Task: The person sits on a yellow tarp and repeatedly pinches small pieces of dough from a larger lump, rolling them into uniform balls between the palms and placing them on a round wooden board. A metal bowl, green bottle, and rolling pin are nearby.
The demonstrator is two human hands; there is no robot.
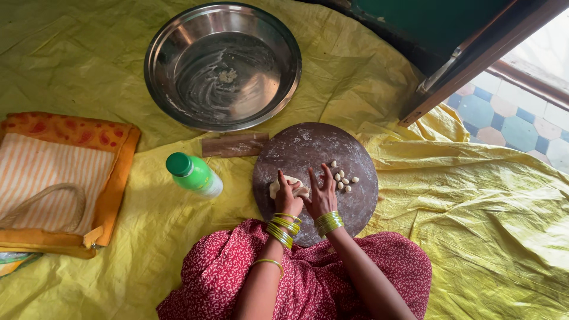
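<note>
Far left lies an orange striped cloth bag [56, 178] on the yellow sheet [474, 207]; right of it a green bottle [194, 175] lies on its side. On the near round board [315, 154], the left hand [287, 198] curls its fingers over a lump of dough [288, 185], the right hand [322, 195] touching it with fingers spread. Small dough pieces [342, 176] sit just right. Far off rests a steel bowl [223, 65]
</note>
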